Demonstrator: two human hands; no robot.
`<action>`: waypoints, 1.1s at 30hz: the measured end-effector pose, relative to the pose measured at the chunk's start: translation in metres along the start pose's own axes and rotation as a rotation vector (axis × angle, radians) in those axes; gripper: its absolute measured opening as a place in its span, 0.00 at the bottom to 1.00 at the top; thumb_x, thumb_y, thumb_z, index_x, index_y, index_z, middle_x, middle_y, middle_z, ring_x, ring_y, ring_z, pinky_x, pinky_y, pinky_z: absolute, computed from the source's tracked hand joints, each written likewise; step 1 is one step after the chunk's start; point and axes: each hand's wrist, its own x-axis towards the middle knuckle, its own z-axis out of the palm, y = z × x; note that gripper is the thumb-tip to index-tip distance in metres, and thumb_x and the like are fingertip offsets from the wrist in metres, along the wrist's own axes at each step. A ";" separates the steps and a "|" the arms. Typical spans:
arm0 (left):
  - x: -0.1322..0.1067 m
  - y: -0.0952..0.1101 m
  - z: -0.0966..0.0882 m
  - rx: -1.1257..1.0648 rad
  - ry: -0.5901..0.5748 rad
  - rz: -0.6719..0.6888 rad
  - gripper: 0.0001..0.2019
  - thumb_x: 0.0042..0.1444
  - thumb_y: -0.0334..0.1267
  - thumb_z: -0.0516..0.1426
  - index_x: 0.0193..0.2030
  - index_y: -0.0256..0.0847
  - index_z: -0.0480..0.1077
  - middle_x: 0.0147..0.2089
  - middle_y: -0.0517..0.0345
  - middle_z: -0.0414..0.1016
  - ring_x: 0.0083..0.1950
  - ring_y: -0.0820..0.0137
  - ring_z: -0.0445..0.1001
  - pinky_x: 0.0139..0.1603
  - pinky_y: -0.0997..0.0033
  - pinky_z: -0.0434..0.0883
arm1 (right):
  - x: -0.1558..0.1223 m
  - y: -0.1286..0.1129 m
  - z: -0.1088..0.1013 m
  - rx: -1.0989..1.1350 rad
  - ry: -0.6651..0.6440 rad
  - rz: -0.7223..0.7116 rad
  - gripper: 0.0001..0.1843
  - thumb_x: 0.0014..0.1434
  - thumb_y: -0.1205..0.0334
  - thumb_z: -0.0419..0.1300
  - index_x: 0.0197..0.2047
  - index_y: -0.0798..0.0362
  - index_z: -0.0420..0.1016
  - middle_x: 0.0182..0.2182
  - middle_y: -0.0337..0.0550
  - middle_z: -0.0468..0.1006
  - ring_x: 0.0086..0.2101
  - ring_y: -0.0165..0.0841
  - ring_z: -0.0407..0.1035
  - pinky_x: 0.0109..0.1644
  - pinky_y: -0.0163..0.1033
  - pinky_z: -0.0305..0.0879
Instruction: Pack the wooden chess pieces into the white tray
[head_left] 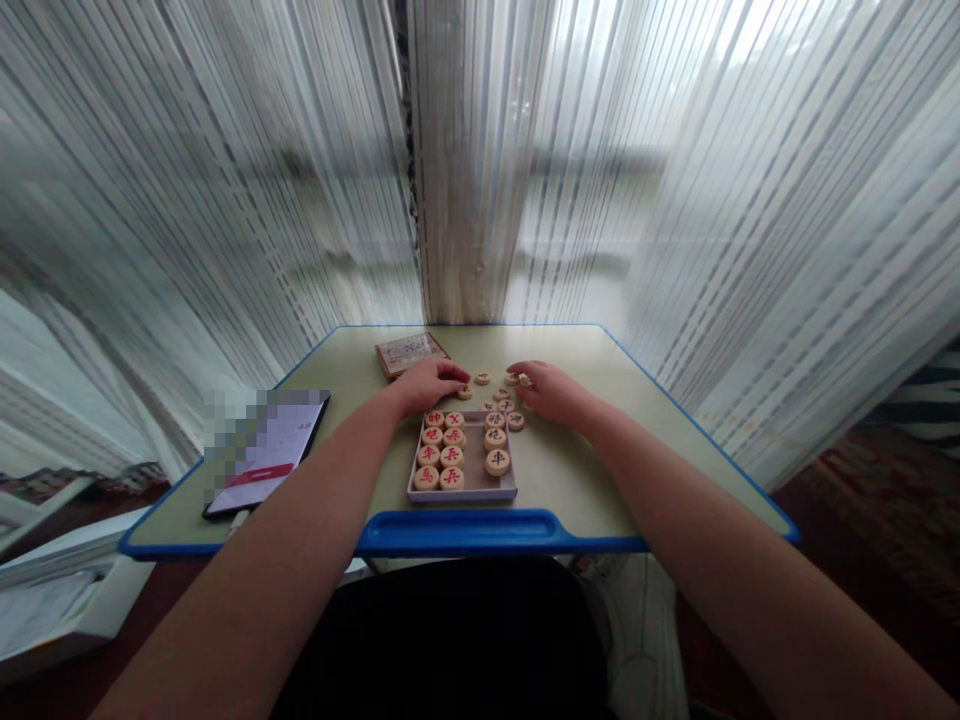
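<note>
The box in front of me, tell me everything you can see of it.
The box is shallow, open and four-sided, with thin, pale whitish walls that look like card. It lies flat on the table, near the blue edge. Inside, two columns of red-marked pieces fill the left; three black-marked pieces line the right, with bare floor between. A loose piece sits by its far right corner, whether touching I can't tell.

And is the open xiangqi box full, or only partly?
Partly full: in the box, red xiangqi pieces line the left, black pieces the right, and bare floor shows between.
</note>
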 end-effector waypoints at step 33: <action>-0.001 0.003 0.003 0.090 -0.018 -0.014 0.14 0.47 0.38 0.56 0.41 0.35 0.74 0.37 0.52 0.77 0.37 0.70 0.72 0.40 0.71 0.67 | 0.007 -0.004 0.004 -0.100 -0.003 -0.068 0.12 0.54 0.64 0.55 0.41 0.53 0.75 0.35 0.44 0.78 0.36 0.32 0.68 0.44 0.35 0.61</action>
